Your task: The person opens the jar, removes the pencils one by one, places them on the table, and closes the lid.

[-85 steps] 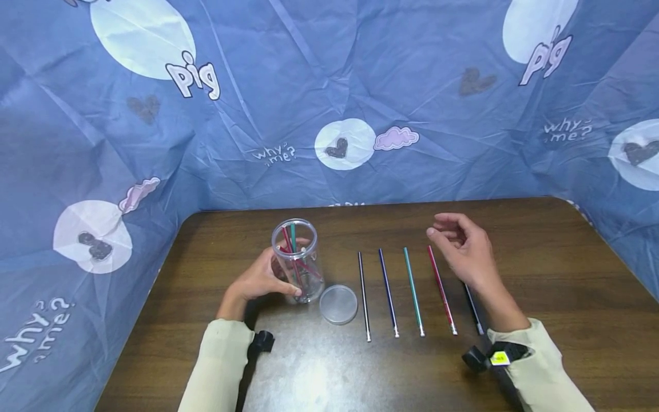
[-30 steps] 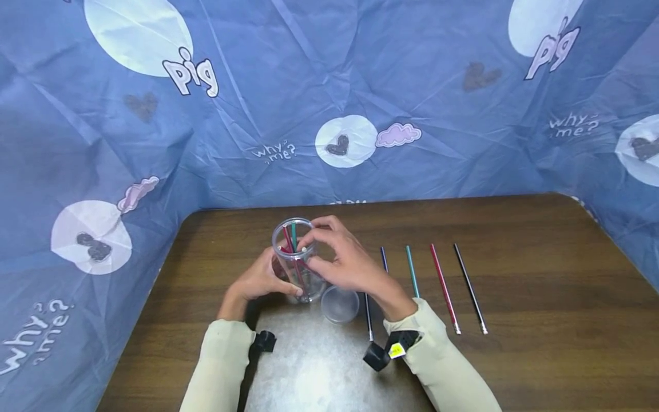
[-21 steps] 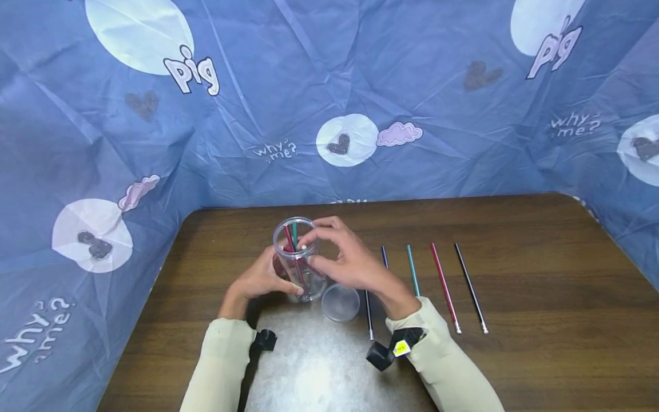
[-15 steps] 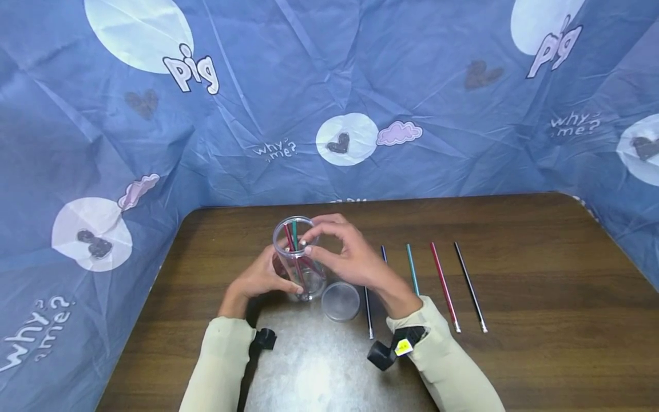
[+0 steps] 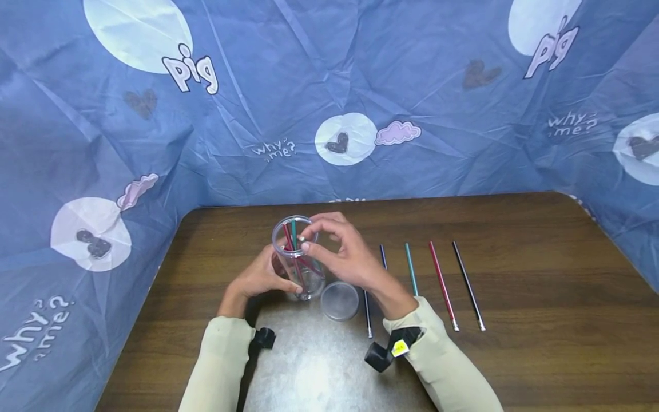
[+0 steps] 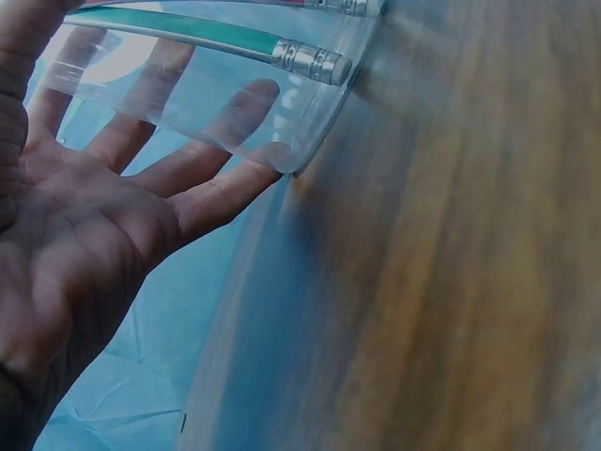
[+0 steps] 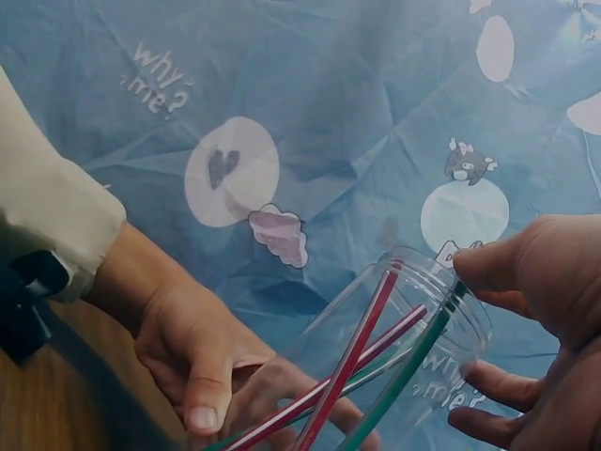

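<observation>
A clear plastic jar stands at the left of the table with red and green pencils leaning inside. My left hand wraps its side, thumb in front and fingers behind. In the left wrist view, the fingers of that hand lie against the jar wall, and a green pencil shows its eraser end near the base. At the jar's mouth my right hand pinches the top end of a pencil between thumb and index finger. In the right wrist view this looks like the green pencil.
A round clear lid lies right of the jar. Several pencils lie in a row further right, among them a teal pencil, a red pencil and a black pencil. My right forearm partly covers the row. Patterned blue cloth hangs behind.
My right hand has come left from above the pencil row to the jar's mouth. Over the last half second it has barely moved. The left hand has kept its grip on the jar.
</observation>
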### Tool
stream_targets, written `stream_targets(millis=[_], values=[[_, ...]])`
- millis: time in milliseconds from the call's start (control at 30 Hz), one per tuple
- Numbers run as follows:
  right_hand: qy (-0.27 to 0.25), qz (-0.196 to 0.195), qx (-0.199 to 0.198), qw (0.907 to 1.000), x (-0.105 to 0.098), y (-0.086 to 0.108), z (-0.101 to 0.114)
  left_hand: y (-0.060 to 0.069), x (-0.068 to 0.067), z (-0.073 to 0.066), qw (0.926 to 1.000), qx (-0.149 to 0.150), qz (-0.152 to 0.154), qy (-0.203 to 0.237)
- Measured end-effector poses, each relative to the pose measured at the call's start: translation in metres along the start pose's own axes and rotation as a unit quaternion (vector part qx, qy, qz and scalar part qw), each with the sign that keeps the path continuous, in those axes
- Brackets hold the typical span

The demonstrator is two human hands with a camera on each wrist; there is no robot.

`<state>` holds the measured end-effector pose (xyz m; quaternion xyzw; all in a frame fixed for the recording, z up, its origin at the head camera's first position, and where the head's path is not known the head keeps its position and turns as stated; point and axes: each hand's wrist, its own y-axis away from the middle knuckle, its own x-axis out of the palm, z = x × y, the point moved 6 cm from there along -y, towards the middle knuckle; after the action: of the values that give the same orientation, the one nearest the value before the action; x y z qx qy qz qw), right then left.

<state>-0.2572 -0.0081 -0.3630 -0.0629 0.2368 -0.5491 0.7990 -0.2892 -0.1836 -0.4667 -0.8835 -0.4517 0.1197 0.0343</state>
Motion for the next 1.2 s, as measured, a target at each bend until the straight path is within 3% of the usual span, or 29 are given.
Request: stream_targets(millis=[300, 500, 667, 900, 1033, 1200], values=[[-0.007, -0.034, -0.044, 0.9984, 0.0, -0.001, 0.002, 0.0, 0.0, 0.0, 1.0, 0.003, -0.001, 0.0], [-0.046, -0.077, -0.054, 0.9945, -0.004, -0.007, 0.008, 0.001, 0.0, 0.0, 1.0, 0.001, -0.003, -0.008], [-0.105, -0.114, -0.05, 0.9867, -0.009, -0.011, 0.012, -0.001, -0.001, 0.001, 1.0, 0.006, 0.002, 0.001], [-0.203, -0.14, -0.063, 0.9671, -0.016, -0.014, 0.019, -0.001, -0.002, 0.001, 0.9999, 0.01, -0.002, 0.001], [-0.205, -0.146, -0.083, 0.9642, -0.022, -0.016, 0.027, 0.0, -0.002, 0.0, 0.9999, 0.007, -0.002, -0.01], [-0.176, -0.152, -0.107, 0.9667, -0.029, -0.019, 0.035, -0.001, 0.001, 0.001, 0.9999, 0.005, 0.012, 0.006]])
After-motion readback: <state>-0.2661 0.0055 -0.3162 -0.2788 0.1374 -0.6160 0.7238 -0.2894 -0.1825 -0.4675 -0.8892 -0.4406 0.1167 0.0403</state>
